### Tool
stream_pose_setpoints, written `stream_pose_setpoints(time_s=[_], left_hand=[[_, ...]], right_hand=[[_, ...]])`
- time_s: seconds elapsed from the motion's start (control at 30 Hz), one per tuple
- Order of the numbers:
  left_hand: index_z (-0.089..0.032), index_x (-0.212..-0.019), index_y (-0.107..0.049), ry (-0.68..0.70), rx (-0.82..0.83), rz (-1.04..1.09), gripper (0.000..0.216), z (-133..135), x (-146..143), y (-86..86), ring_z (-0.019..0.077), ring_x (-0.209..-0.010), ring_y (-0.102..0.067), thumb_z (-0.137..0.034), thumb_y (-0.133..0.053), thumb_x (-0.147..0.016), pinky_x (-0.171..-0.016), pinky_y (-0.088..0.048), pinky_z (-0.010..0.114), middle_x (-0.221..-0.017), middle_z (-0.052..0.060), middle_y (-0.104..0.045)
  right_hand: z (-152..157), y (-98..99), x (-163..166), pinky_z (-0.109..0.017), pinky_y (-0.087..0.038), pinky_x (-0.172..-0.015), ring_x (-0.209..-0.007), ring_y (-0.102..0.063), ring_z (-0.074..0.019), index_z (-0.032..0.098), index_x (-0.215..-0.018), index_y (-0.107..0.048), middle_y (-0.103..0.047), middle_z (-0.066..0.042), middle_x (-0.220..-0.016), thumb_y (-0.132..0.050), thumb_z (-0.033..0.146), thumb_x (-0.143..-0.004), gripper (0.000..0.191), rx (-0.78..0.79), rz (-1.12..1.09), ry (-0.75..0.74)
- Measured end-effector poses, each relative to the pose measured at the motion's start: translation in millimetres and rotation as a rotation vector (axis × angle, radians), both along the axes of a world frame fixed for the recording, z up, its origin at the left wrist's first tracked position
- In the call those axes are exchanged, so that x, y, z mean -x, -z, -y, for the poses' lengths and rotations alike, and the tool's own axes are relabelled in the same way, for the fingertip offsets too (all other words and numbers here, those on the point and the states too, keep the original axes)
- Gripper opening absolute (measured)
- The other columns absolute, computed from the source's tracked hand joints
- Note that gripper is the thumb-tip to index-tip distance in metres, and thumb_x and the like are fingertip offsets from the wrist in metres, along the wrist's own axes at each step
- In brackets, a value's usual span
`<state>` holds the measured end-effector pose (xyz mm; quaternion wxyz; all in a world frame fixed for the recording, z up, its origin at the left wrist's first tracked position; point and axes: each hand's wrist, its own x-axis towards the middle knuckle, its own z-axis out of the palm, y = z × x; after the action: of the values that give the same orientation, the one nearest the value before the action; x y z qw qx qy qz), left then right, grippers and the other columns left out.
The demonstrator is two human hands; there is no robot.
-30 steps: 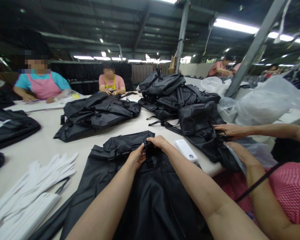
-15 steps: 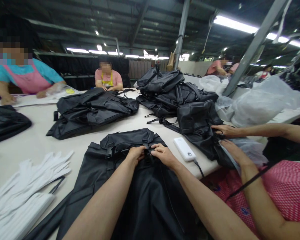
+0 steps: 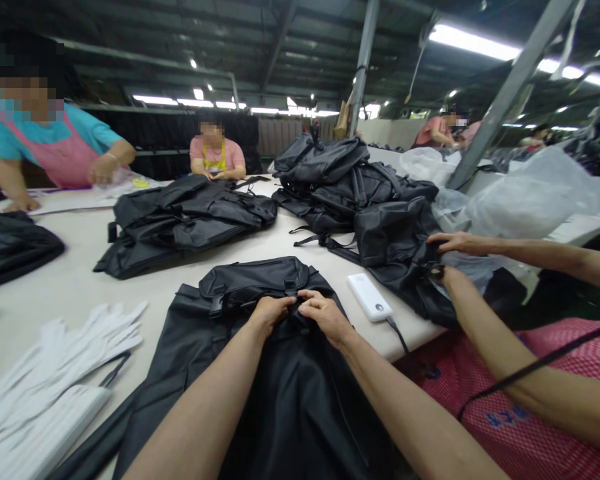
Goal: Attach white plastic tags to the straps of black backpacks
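Observation:
A black backpack (image 3: 290,393) lies in front of me, its top flap (image 3: 255,277) toward the far side. Two buckle straps run down from the flap; the left buckle (image 3: 217,305) hangs free of my hands. At the right strap, my left hand (image 3: 271,313) and my right hand (image 3: 325,315) meet with bent fingers, pinching the dark buckle (image 3: 296,301). The fingers partly cover it, so I cannot tell whether its halves are joined.
White gloves (image 3: 55,360) lie on the table at left, with a corded white device beside them. A white power bank (image 3: 369,298) sits right of my backpack. More black backpacks (image 3: 190,220) are piled beyond. At right, a co-worker's hands (image 3: 455,243) handle another backpack (image 3: 395,233).
My hands stay at the right buckle with only slight finger shifts. The co-worker's hands at right have moved on their backpack. The person at far left has raised one hand.

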<state>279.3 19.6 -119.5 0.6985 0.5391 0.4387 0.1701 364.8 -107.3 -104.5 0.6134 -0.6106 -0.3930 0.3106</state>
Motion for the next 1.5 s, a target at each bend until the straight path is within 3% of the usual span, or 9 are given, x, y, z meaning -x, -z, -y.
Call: stream_pose_setpoints(time_s=[0.13, 0.2, 0.3, 0.43, 0.57, 0.77, 0.97, 1.13, 1.5], left_hand=[[-0.012, -0.053, -0.06, 0.002, 0.0, 0.004, 0.019, 0.7, 1.9, 1.9, 0.0109, -0.043, -0.051, -0.022, -0.077, -0.055, -0.046, -0.04, 0.024, -0.047, 0.001, -0.056], [-0.011, -0.057, -0.064, 0.006, 0.006, 0.013, 0.016, 1.2, 2.0, 2.1, 0.0131, -0.049, -0.056, -0.02, -0.076, -0.056, -0.051, -0.044, 0.025, -0.054, 0.004, -0.062], [-0.011, -0.062, -0.066, 0.0, 0.027, 0.019, 0.014, 0.1, 0.7, 2.5, 0.0158, -0.058, -0.061, -0.016, -0.077, -0.055, -0.059, -0.049, 0.027, -0.065, 0.006, -0.067], [-0.011, -0.063, -0.066, -0.005, 0.046, 0.032, 0.016, -2.9, -1.0, 3.9, 0.0168, -0.063, -0.063, -0.013, -0.078, -0.053, -0.064, -0.05, 0.028, -0.068, 0.007, -0.068], [-0.01, -0.059, -0.064, 0.002, 0.025, 0.03, 0.016, -2.8, 0.2, 4.0, 0.0157, -0.059, -0.062, -0.015, -0.078, -0.053, -0.063, -0.049, 0.028, -0.063, 0.007, -0.066], [-0.012, -0.058, -0.064, 0.021, -0.091, 0.03, 0.016, 3.7, 6.1, 4.8, 0.0154, -0.05, -0.056, -0.021, -0.077, -0.056, -0.054, -0.044, 0.027, -0.052, 0.003, -0.061], [-0.017, -0.065, -0.068, 0.022, -0.277, 0.023, 0.013, 6.5, 9.9, 9.2, 0.0227, -0.074, -0.062, -0.019, -0.077, -0.055, -0.067, -0.044, 0.026, -0.072, 0.006, -0.069], [-0.018, -0.06, -0.068, 0.067, -0.434, -0.078, 0.01, 5.9, 10.1, 7.2, 0.0248, -0.073, -0.062, -0.023, -0.076, -0.057, -0.067, -0.041, 0.027, -0.069, 0.007, -0.068], [-0.018, -0.049, -0.065, 0.182, -0.585, -0.309, 0.024, -7.2, 13.1, 4.8, 0.0205, -0.057, -0.057, -0.039, -0.074, -0.057, -0.056, -0.035, 0.026, -0.05, 0.004, -0.062]], right_hand=[[-1.6, -0.6, -1.5, -0.03, -0.039, -0.091, -0.109, -0.051, -0.0193, 0.016, -0.074, -0.069, -0.055, -0.007, -0.12, -0.06, 0.029, -0.071, 0.017, 0.01, -0.155, 0.011], [0.9, -1.9, -7.2, -0.03, -0.044, -0.082, -0.104, -0.053, -0.0192, 0.017, -0.084, -0.069, -0.057, -0.007, -0.118, -0.053, 0.033, -0.076, 0.024, 0.083, -0.12, 0.069], [14.0, -1.2, -14.3, -0.031, -0.044, -0.08, -0.094, -0.056, -0.0172, 0.019, -0.087, -0.068, -0.063, -0.005, -0.102, -0.048, 0.028, -0.08, 0.024, 0.222, 0.233, 0.18], [27.2, 3.5, -5.6, -0.028, -0.041, -0.08, -0.085, -0.054, -0.0155, 0.02, -0.082, -0.065, -0.064, -0.003, -0.086, -0.048, 0.017, -0.081, 0.018, 0.382, 0.855, 0.003], [17.1, 3.2, 8.0, -0.027, -0.041, -0.077, -0.086, -0.05, -0.0171, 0.018, -0.083, -0.06, -0.061, -0.005, -0.089, -0.047, 0.018, -0.084, 0.013, 0.446, 1.163, -0.07], [9.2, 0.8, 3.4, -0.028, -0.042, -0.077, -0.089, -0.048, -0.0186, 0.017, -0.088, -0.057, -0.058, -0.007, -0.093, -0.05, 0.023, -0.083, 0.01, 0.433, 1.261, -0.156], [13.1, 12.5, 3.3, -0.028, -0.041, -0.08, -0.09, -0.048, -0.0179, 0.018, -0.086, -0.057, -0.056, -0.006, -0.093, -0.048, 0.022, -0.084, 0.01, 0.441, 1.23, -0.081], [9.4, 16.3, -0.4, -0.026, -0.041, -0.077, -0.089, -0.049, -0.0165, 0.019, -0.086, -0.057, -0.057, -0.004, -0.091, -0.046, 0.021, -0.085, 0.011, 0.398, 1.319, -0.09], [-7.8, 4.2, -2.3, -0.029, -0.042, -0.065, -0.08, -0.053, -0.0198, 0.006, -0.104, -0.056, -0.059, -0.015, -0.093, -0.032, 0.008, -0.087, 0.03, 0.324, 1.511, -0.359]])
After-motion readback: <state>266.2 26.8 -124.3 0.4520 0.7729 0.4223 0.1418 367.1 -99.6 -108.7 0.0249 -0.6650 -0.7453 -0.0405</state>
